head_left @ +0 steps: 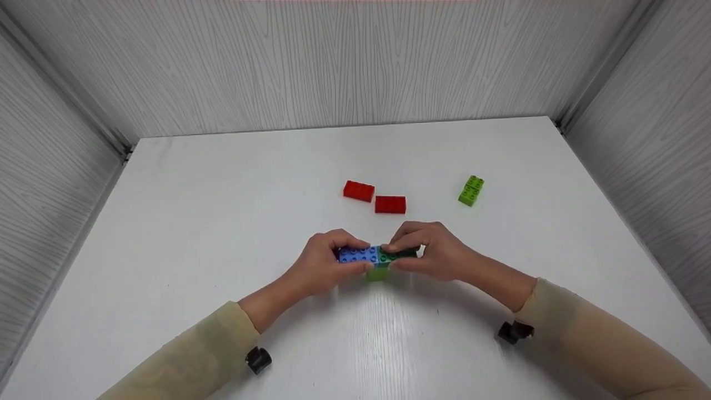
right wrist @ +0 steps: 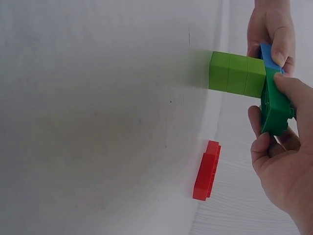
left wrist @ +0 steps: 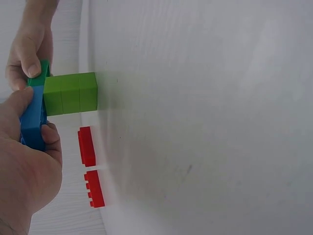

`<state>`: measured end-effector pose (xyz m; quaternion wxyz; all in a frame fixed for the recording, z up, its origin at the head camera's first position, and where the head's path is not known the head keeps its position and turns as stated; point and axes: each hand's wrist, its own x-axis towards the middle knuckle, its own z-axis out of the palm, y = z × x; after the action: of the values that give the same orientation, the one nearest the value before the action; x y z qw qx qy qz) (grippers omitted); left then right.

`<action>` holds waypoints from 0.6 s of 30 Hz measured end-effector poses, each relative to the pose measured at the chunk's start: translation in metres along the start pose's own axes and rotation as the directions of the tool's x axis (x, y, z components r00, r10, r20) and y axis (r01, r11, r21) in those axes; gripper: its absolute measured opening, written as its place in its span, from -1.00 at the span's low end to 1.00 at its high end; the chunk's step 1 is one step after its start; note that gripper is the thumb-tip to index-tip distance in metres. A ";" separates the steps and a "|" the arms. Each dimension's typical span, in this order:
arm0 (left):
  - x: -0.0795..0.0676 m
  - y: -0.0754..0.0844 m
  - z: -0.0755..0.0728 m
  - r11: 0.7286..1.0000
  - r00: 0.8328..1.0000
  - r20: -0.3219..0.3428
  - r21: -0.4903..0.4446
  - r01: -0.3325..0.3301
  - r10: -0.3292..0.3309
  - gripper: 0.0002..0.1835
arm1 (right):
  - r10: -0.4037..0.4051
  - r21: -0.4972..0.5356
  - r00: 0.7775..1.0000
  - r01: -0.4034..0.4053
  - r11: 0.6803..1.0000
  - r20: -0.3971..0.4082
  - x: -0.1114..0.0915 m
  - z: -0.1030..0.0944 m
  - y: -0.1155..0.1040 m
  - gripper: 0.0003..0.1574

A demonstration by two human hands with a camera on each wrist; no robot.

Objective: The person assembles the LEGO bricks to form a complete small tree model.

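A stack of three light-green bricks (left wrist: 71, 94) stands upright on the white table. Across its top lie a blue toy brick (head_left: 355, 255) and a dark green brick (right wrist: 277, 105), end to end, each jutting out past the stack on its own side. My left hand (head_left: 325, 262) grips the blue brick, thumb and fingers on its two long sides. On the other side my right hand (head_left: 444, 254) pinches the dark green brick, covering part of its studs. The fingertips of both hands come close together near the seam between the two bricks.
Beyond the hands lie two red bricks, a left one (head_left: 359, 191) and a right one (head_left: 390, 204), near each other. Farther right is a loose light-green brick (head_left: 471, 190). Wood-grained panels (head_left: 333, 66) wall the table at the back and both sides.
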<state>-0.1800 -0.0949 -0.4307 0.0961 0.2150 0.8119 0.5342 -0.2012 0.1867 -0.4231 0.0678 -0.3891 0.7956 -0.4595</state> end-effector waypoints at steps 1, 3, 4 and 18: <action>0.000 0.000 0.000 1.000 1.000 -0.002 -0.003 -0.001 0.001 -0.66 | -0.009 0.001 1.000 0.009 1.000 -0.005 0.000 0.001 0.001 -0.57; 0.000 0.000 0.000 1.000 1.000 -0.002 -0.007 -0.005 0.005 -0.67 | -0.028 0.002 0.999 0.029 1.000 -0.016 -0.001 0.002 0.002 -0.57; 0.000 0.000 0.000 1.000 1.000 -0.003 -0.009 -0.008 0.008 -0.67 | -0.036 0.002 0.999 0.036 0.999 -0.022 -0.002 0.003 0.003 -0.57; -0.002 -0.001 0.001 1.000 1.000 -0.012 0.005 -0.007 0.007 -0.68 | -0.022 0.025 0.999 0.023 0.999 -0.038 -0.004 0.005 0.009 -0.59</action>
<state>-0.1781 -0.0949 -0.4319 0.0885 0.2148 0.8131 0.5337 -0.2013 0.1883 -0.4343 0.0526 -0.3884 0.7862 -0.4777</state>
